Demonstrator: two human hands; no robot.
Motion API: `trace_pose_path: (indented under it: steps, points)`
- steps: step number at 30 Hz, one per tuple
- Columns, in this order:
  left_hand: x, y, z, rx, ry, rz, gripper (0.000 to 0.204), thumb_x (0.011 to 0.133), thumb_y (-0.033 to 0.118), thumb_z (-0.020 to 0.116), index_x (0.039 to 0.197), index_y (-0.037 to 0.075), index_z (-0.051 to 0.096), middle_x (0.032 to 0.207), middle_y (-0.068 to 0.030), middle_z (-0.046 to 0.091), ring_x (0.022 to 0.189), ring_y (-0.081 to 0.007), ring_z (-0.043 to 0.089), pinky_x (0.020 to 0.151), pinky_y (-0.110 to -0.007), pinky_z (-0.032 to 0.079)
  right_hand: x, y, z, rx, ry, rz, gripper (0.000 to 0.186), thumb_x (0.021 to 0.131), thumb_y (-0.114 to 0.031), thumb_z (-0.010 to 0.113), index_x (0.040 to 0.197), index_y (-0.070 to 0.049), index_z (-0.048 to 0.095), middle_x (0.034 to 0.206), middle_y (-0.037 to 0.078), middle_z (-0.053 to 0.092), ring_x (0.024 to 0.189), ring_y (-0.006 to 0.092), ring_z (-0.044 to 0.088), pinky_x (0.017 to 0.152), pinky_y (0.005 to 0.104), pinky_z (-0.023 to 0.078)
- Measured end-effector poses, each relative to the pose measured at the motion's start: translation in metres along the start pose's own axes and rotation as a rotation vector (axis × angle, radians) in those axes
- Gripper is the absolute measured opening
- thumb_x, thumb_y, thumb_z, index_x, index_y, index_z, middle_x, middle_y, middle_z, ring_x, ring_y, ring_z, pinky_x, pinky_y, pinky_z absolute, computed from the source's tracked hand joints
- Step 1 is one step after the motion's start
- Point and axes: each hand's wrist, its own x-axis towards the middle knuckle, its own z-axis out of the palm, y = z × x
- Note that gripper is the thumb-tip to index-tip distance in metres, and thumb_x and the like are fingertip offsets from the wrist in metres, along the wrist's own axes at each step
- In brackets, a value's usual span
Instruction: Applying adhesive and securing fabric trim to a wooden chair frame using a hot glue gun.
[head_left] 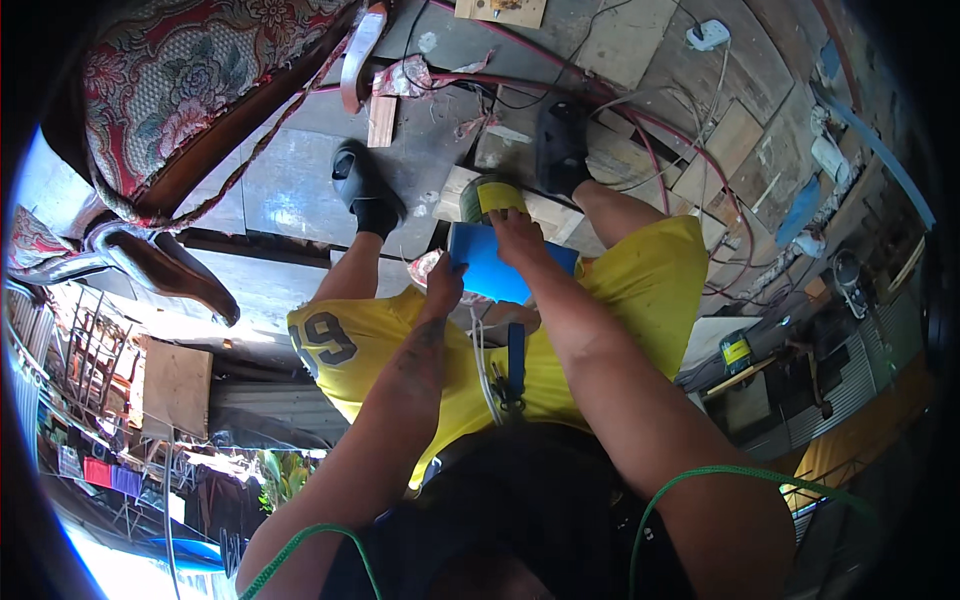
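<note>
A flat, plain blue sheet (492, 265) lies across my lap, between my knees. My left hand (443, 287) is closed on its left edge, thumb on top. My right hand (518, 238) grips the upper edge, its fingers bent over the far side and partly hidden. Just beyond those fingers stands a can (492, 194) with a yellow-green label, on a wooden board on the floor. The fingertips overlap the can in the picture; whether they touch it I cannot tell. My yellow shorts (630, 290) are under both forearms.
A carved wooden chair with flowered upholstery (190, 100) stands at the left. Red hoses and cables (690, 140) cross the floor at the right, near a white power strip (708, 36). Wood scraps (381, 122) lie around my sandals (366, 180). Another labelled can (736, 352) stands at the right.
</note>
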Motion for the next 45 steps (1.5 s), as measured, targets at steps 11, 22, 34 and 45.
trace_pose_path:
  steps: [11, 22, 34, 45]
  points:
    - [0.002, -0.01, -0.019, 0.042, -0.013, -0.102, 0.045, 0.087, 0.007, 0.078, 0.131, 0.005, 0.07, 0.115, -0.0228, 0.078, 0.112, -0.0408, 0.075, 0.096, -0.048, 0.057, -0.013, 0.047, -0.028, -0.005, -0.133, 0.185, 0.022, 0.092, -0.009, 0.072, 0.111, -0.004, 0.081, 0.12, 0.02, 0.079, 0.118, 0.0373, 0.075, 0.098, 0.0485, 0.061]
    - [0.058, -0.018, -0.015, 0.133, -0.252, -0.067, 0.066, 0.095, 0.023, 0.077, 0.142, 0.001, 0.036, 0.112, -0.0399, 0.071, 0.111, -0.0591, 0.069, 0.093, -0.061, 0.056, 0.017, 0.02, -0.057, 0.004, -0.144, 0.059, 0.026, 0.091, -0.008, 0.072, 0.115, -0.005, 0.081, 0.126, 0.02, 0.077, 0.124, 0.0365, 0.073, 0.102, 0.0475, 0.059]
    - [0.044, 0.076, -0.1, -0.037, -0.605, -0.181, 0.106, 0.093, 0.046, 0.083, 0.168, -0.002, 0.025, 0.123, -0.0276, 0.075, 0.119, -0.0363, 0.072, 0.1, -0.043, 0.055, 0.054, -0.066, -0.106, -0.31, -0.308, -0.248, 0.034, 0.09, -0.009, 0.072, 0.122, -0.006, 0.082, 0.129, 0.014, 0.079, 0.119, 0.0321, 0.076, 0.097, 0.0442, 0.062]
    - [0.255, 0.019, -0.081, 0.451, -0.11, 0.403, 0.081, 0.093, 0.061, 0.075, 0.148, 0.002, 0.061, 0.133, -0.0254, 0.073, 0.128, -0.0422, 0.068, 0.108, -0.05, 0.053, 0.174, -0.136, -0.157, -0.414, -0.052, -0.39, 0.044, 0.089, -0.017, 0.082, 0.132, -0.006, 0.078, 0.14, 0.011, 0.075, 0.129, 0.0312, 0.071, 0.105, 0.0553, 0.058]
